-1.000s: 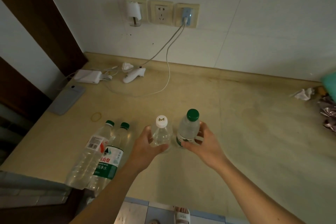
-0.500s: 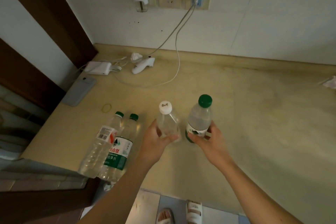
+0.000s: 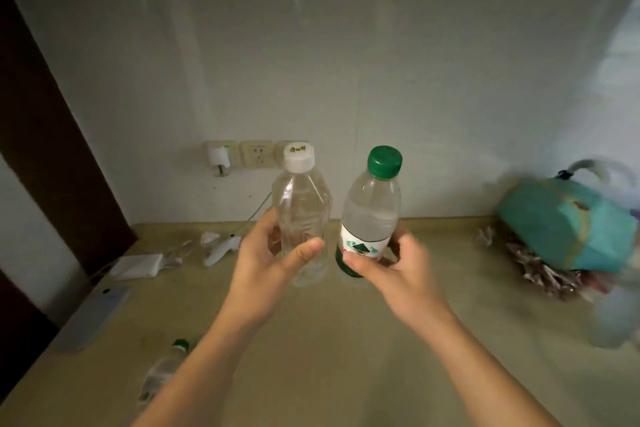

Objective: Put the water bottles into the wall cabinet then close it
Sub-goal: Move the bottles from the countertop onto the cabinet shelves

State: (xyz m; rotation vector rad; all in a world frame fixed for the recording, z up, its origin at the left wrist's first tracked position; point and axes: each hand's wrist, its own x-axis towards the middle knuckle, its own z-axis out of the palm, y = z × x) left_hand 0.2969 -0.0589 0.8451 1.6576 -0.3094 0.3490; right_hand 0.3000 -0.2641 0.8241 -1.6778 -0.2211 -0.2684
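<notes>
Two bottles in hand, upright above the counter: white-capped bottle clasped by left hand, green-capped bottle by right hand; another bottle lies on the counter; cabinet unseen, nothing visibly stowed.

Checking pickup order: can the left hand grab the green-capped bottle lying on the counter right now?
Probably not yet. The left hand is already closed around the white-capped bottle, lifted off the counter. The lying bottle sits below its forearm, unobstructed otherwise.
</notes>
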